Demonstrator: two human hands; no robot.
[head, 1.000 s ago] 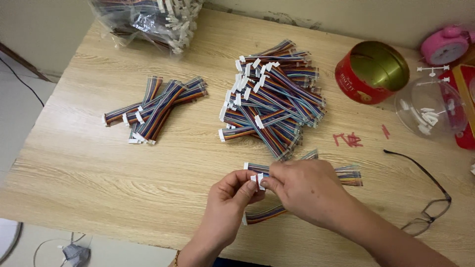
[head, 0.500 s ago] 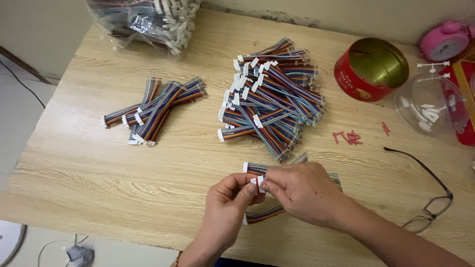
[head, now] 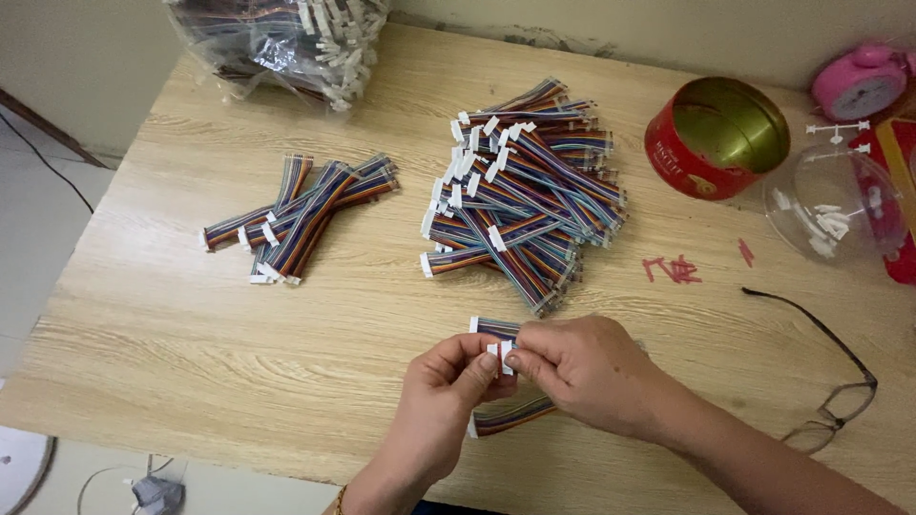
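The ribbon cable point(head: 510, 417) in hand is lying at the near edge of the wooden table point(head: 191, 334), right under the person, with its striped length running from lower left to upper right and passing beneath the two hands. Its white connector point(head: 503, 355) is sitting between the fingertips, slightly left of the table's middle line, and both hands are meeting on it from opposite sides, so neither one is reaching farther than the other.

Going from the biggest thing down: the table is carrying everything. At its far left corner a clear plastic bag point(head: 277, 43) is bulging with more cables. In the middle the large pile of cables point(head: 525, 200) is fanning out, most white ends pointing left, well beyond the hands. Left of it the small pile of cables point(head: 301, 215) is lying apart, its long axis slanting the same way as the held cable. To the far right a red tin point(head: 716, 138) is standing open, a clear plastic lid point(head: 830, 205) is resting beside it, and a pair of glasses point(head: 825, 381) is lying near the right forearm.

The right hand point(head: 592, 372) is curling over the cable from the right, thumb and forefinger pinching the connector. The left hand point(head: 448, 391) is coming up from below, its fingers closing on the same connector from the left. A second short cable point(head: 494, 326) is peeking out just above the knuckles, touching neither pile.
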